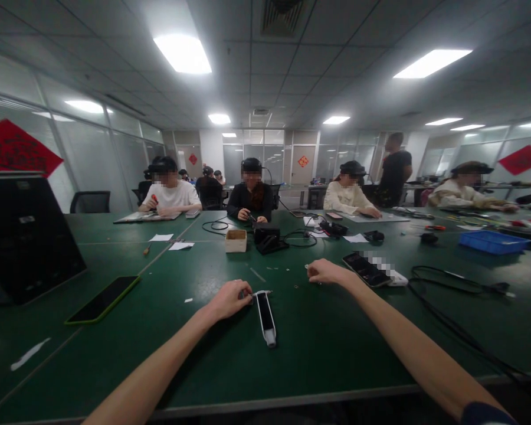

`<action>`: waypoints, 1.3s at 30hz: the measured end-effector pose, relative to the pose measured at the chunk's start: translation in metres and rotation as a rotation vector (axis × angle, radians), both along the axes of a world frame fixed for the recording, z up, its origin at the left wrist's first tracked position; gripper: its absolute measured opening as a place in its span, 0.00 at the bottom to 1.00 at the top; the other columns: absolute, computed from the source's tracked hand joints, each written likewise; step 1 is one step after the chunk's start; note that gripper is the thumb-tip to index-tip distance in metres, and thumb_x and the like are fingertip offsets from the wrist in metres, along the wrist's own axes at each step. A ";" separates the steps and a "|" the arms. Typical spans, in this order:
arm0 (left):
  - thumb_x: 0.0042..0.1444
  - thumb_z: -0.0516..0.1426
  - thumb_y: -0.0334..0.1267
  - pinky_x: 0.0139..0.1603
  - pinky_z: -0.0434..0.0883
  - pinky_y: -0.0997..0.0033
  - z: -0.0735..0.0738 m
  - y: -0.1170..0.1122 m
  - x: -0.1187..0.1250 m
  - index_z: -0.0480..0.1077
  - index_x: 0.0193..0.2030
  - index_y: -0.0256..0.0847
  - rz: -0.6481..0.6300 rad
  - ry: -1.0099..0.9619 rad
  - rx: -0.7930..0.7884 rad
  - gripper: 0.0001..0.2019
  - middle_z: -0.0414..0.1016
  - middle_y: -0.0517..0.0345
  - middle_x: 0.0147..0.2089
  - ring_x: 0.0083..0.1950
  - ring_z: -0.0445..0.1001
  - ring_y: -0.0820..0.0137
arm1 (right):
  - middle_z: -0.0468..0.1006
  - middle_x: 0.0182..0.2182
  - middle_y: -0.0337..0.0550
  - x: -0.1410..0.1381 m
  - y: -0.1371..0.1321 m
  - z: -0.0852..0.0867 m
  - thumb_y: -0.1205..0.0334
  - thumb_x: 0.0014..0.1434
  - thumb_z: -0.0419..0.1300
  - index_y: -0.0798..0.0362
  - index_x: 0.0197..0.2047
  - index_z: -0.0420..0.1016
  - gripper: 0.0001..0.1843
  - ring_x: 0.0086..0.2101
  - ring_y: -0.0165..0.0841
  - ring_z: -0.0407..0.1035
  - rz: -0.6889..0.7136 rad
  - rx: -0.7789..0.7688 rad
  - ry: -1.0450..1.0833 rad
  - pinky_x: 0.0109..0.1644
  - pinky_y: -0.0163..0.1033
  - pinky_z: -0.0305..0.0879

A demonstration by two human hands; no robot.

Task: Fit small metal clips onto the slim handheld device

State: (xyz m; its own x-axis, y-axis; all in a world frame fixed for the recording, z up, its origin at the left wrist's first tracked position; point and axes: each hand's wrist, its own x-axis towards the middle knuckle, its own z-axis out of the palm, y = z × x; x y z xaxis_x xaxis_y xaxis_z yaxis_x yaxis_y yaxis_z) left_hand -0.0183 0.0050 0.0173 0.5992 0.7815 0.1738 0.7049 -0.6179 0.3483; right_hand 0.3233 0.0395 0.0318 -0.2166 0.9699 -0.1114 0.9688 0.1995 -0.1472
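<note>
A dark screen point(26, 236) stands at the far left edge of the tabletop point(327, 348), well to the left of the device point(266, 317). A phone point(102, 300) in a green case lies flat between that screen and the device. The left hand point(230, 298) rests on the tabletop just left of the device's far end. Its fingers point(246, 294) are curled narrow, with the tips laid against that end; whether the end is actually gripped cannot be told. The device, slim, black and white, lies flat, lengthwise away from the person, roughly midway between the two forearms. A small cardboard box point(236, 240) and a black stand point(268, 239) are set side by side beyond the device, well apart from it. The right hand point(325, 271) lies to the right of the device and a little farther off, knuckles up, its fingers drawn together into a loose fist; whether anything small is pinched in them cannot be told. A second phone point(365, 268) lies just right of that hand. A black cable point(455, 288) loops farther right of the device, and a blue tray point(494, 241) sits beyond it. Several people are seated along the far side of the tabletop.
</note>
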 end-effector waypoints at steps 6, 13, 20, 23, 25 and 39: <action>0.58 0.53 0.42 0.37 0.64 0.71 0.000 0.000 0.001 0.72 0.39 0.40 0.008 0.013 0.018 0.10 0.72 0.56 0.37 0.37 0.69 0.69 | 0.79 0.34 0.44 -0.003 0.005 -0.005 0.67 0.50 0.59 0.53 0.34 0.77 0.07 0.36 0.35 0.72 0.069 -0.017 -0.055 0.38 0.33 0.63; 0.57 0.54 0.40 0.36 0.64 0.72 0.001 -0.001 0.002 0.72 0.38 0.40 0.007 0.023 0.012 0.09 0.72 0.56 0.37 0.37 0.70 0.69 | 0.76 0.41 0.47 0.005 0.007 -0.005 0.60 0.54 0.59 0.52 0.41 0.74 0.12 0.40 0.36 0.70 -0.039 0.131 0.006 0.40 0.34 0.62; 0.57 0.53 0.40 0.37 0.65 0.71 -0.002 0.000 0.001 0.71 0.38 0.40 0.010 0.007 0.013 0.09 0.72 0.56 0.38 0.38 0.70 0.68 | 0.74 0.42 0.51 0.008 0.021 -0.020 0.51 0.60 0.51 0.53 0.42 0.72 0.16 0.41 0.39 0.68 -0.132 0.233 -0.041 0.40 0.37 0.62; 0.56 0.53 0.40 0.36 0.65 0.71 -0.004 -0.002 0.002 0.70 0.38 0.40 0.029 0.016 0.025 0.08 0.72 0.56 0.37 0.37 0.70 0.68 | 0.74 0.41 0.50 0.005 0.024 -0.026 0.52 0.60 0.51 0.53 0.40 0.73 0.15 0.41 0.39 0.69 -0.140 0.238 -0.019 0.39 0.38 0.63; 0.56 0.53 0.40 0.36 0.65 0.71 -0.004 -0.004 0.004 0.69 0.38 0.39 0.038 0.027 0.031 0.08 0.72 0.56 0.37 0.37 0.70 0.68 | 0.74 0.41 0.50 0.002 0.025 -0.028 0.54 0.60 0.52 0.52 0.39 0.72 0.13 0.40 0.39 0.69 -0.148 0.253 -0.008 0.38 0.37 0.63; 0.57 0.50 0.37 0.35 0.64 0.73 -0.003 -0.010 0.007 0.64 0.38 0.40 0.055 0.112 0.086 0.05 0.69 0.56 0.38 0.36 0.68 0.70 | 0.73 0.37 0.50 -0.048 -0.007 -0.008 0.61 0.63 0.49 0.57 0.38 0.70 0.11 0.37 0.35 0.68 0.060 0.420 0.118 0.41 0.36 0.62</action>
